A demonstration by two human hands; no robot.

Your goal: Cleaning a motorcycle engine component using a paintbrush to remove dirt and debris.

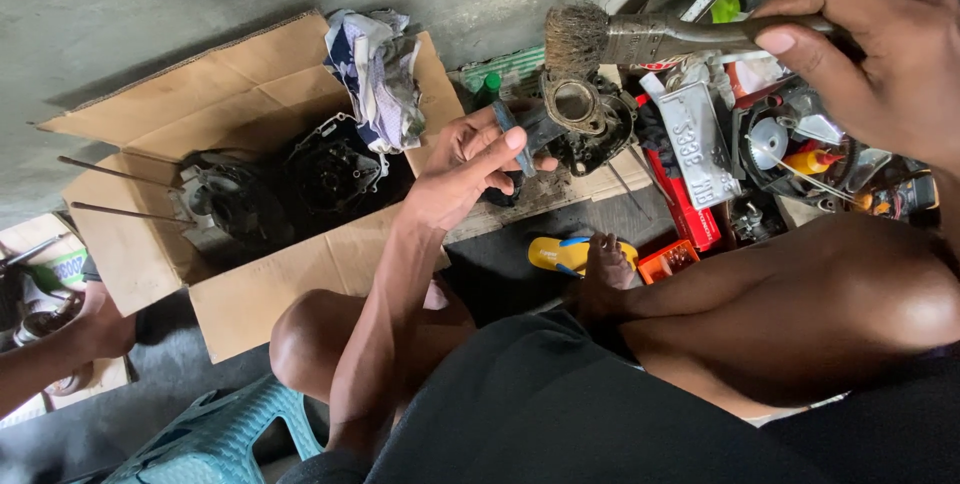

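My right hand (870, 54) grips the handle of a worn, dirty paintbrush (640, 37) whose bristles hover just above a greasy metal engine part with a round opening (585, 114). My left hand (465, 166) reaches to that part's left side, fingers bent around a thin dark tool (512, 134) that touches it. The part rests on a flattened scrap of cardboard (600, 184) on the floor.
An open cardboard box (150, 244) at left holds black engine casings (330, 174) and a crumpled rag (380, 74). A cluttered pile of parts, a metal plate (700, 144) and a red box (685, 214) lies at right. My foot wears a yellow sandal (570, 254). Another person's arm (60, 344) shows at far left.
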